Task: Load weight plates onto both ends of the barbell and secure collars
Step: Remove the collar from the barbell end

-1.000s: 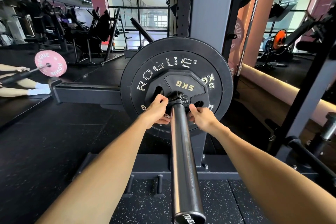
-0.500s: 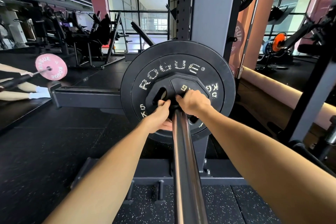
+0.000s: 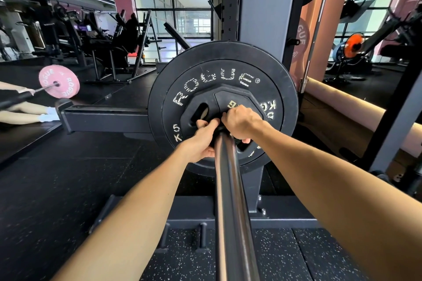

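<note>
Head view, looking along the barbell sleeve [image 3: 230, 201], which runs from the near bottom edge away to the plates. Two plates sit on it: big black plate [image 3: 222, 68] marked ROGUE behind, small black 5KG plate [image 3: 230, 102] in front, flush against it. Both hands meet at the sleeve, right up against the small plate. Left hand [image 3: 202, 139] comes in from the left, fingers curled round something dark at the sleeve. Right hand [image 3: 241, 124] comes over the top from the right, fingers curled down on the same spot. Probably the collar, but the hands cover it, so I cannot tell for sure. Grey rack upright [image 3: 265, 7] stands just behind the plates. Far left, a pink plate [image 3: 59, 81] on another bar shows beside someone's legs.
</note>
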